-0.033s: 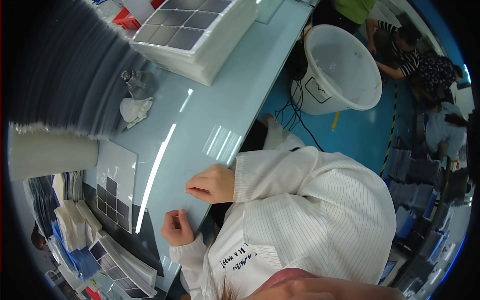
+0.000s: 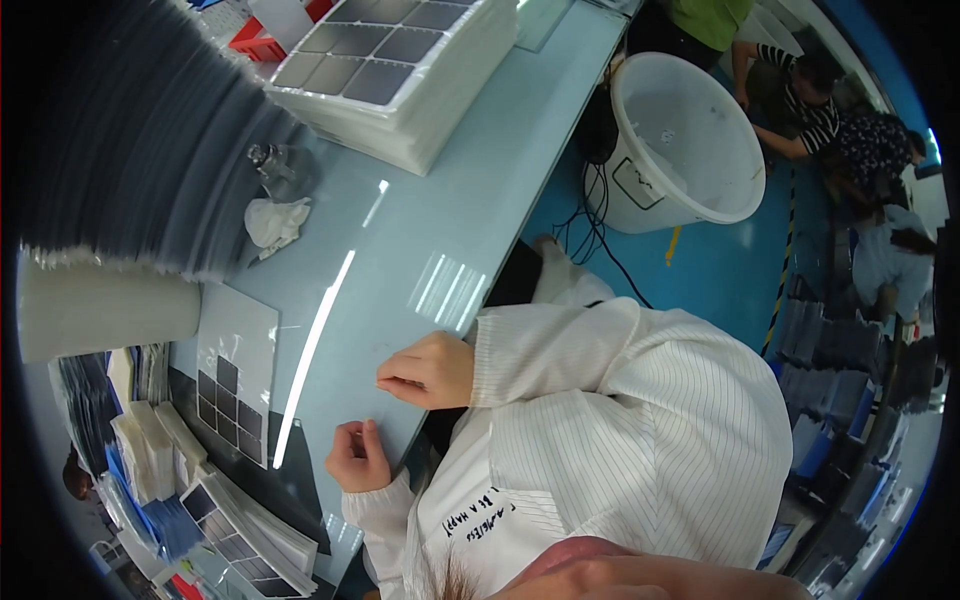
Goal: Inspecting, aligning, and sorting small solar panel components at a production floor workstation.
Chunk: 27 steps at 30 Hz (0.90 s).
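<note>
My right hand [image 2: 430, 370] lies at the near edge of the pale glossy table [image 2: 390, 270], its fingers curled together and nothing showing in them. Beside it, a little apart, my left hand [image 2: 358, 455] rests at the same edge with fingers folded in and the thumb along them. Neither hand touches the things around it. Across from my left hand lies a light sheet [image 2: 240, 335] with a block of dark squares at one end. A crumpled white cloth [image 2: 274, 223] sits farther off, next to a clear bottle [image 2: 280, 170] with a dark top.
A tall stack of sheets with grey squares [image 2: 400, 110] stands at the far end. Dark layered sheets [image 2: 140, 160] and packs of printed sheets [image 2: 245, 535] line the other side. On the blue floor stand a white bin [image 2: 640, 190] and cables [image 2: 600, 215]; other people work beyond.
</note>
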Available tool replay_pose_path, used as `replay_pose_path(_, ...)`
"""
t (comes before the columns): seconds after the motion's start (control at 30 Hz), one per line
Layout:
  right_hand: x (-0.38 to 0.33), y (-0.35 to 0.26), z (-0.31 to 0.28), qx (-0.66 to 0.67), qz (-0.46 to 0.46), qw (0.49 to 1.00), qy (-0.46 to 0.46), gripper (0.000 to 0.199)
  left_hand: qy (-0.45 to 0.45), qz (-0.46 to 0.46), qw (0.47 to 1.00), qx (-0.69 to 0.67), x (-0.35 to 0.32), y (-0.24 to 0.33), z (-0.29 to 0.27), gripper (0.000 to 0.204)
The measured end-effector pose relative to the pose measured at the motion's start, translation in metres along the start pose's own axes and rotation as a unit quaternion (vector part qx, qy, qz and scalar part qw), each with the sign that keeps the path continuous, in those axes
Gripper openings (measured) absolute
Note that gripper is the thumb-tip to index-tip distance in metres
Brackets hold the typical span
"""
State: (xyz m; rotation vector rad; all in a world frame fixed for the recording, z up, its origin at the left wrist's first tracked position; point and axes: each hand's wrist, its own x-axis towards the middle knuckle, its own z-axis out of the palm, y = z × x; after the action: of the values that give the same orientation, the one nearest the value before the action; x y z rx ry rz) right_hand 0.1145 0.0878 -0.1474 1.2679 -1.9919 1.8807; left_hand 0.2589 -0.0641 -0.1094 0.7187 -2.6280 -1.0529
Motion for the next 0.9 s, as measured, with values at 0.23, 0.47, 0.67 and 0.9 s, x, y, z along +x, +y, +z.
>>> replay_pose_path(0.23,0.011,0.005,-0.023,0.124,0.096,0.981,-0.114,0.006,-0.136,-0.015,0.989,0.052,0.027,0.006,-0.003,0.033)
replay_pose_path(0.47,0.069,0.018,-0.13,0.253,0.036,0.893,-0.371,0.009,-0.222,-0.237,0.943,0.072,0.051,0.029,-0.018,0.04)
replay_pose_path(0.67,0.183,0.017,-0.241,0.314,0.043,0.828,-0.463,0.009,-0.356,-0.346,0.848,0.186,0.07,0.023,-0.018,0.043)
replay_pose_path(0.9,0.339,0.018,-0.339,0.058,0.0,0.894,-0.444,0.017,-0.4,-0.443,0.771,0.224,0.08,0.028,-0.006,0.041)
